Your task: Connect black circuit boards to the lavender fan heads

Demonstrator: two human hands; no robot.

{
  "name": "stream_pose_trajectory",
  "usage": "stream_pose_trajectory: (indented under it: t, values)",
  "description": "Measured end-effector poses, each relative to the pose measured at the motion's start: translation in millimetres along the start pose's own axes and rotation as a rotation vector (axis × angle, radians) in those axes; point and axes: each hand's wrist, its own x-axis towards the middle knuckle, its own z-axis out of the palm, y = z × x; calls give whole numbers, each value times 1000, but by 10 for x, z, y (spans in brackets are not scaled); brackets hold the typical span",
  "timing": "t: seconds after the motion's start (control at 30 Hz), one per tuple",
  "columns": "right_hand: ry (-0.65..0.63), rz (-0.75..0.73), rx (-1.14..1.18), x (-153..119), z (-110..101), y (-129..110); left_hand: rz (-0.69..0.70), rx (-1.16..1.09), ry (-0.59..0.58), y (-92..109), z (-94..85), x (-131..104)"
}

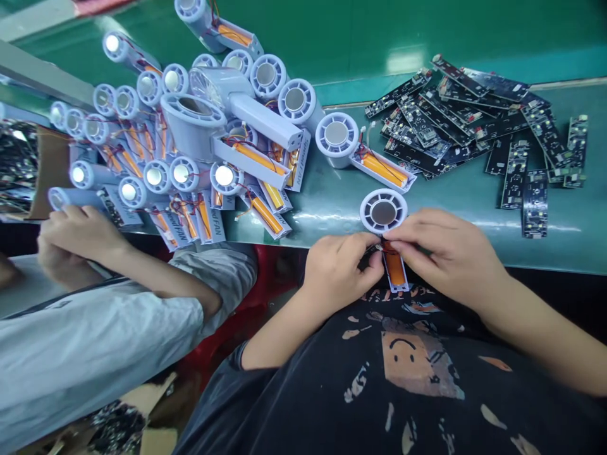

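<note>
A pale lavender handheld fan [383, 212] with a round grille and a silver centre lies at the table's front edge. Its open handle points toward my body and holds an orange battery [394, 268]. From the left, my left hand [344, 268] closes thumb and forefinger at the fan's neck, around a small dark and white piece I cannot make out. My right hand [446, 259] pinches at the same neck from the other side, where thin red and black wires come out. Fingers partly hide the wires and their ends.
Another open fan [337, 136] lies just behind. Many similar fans [194, 126] are heaped to the left, and black circuit boards [450, 120] are piled at the right. A co-worker's hands [80, 240] rest by a cardboard box [50, 170] at far left.
</note>
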Motion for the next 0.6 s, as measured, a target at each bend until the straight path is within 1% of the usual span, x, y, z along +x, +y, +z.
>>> stream_pose_trajectory:
  t: [0.07,0.17,0.3,0.5,0.6]
  values:
    - [-46,-97,-161,11,5,-43,50,42,28,5,7,-4]
    - [-71,-122,-244,9,13,-66,46,47,39,10,14,-8]
    - [-124,-161,-280,6,11,-68,45,27,49,9,10,-11]
    - [-139,-199,-283,21,-15,-32,126,100,45,-14,-28,26]
    - [-170,-224,-262,18,-26,3,132,82,2,-10,-43,40]
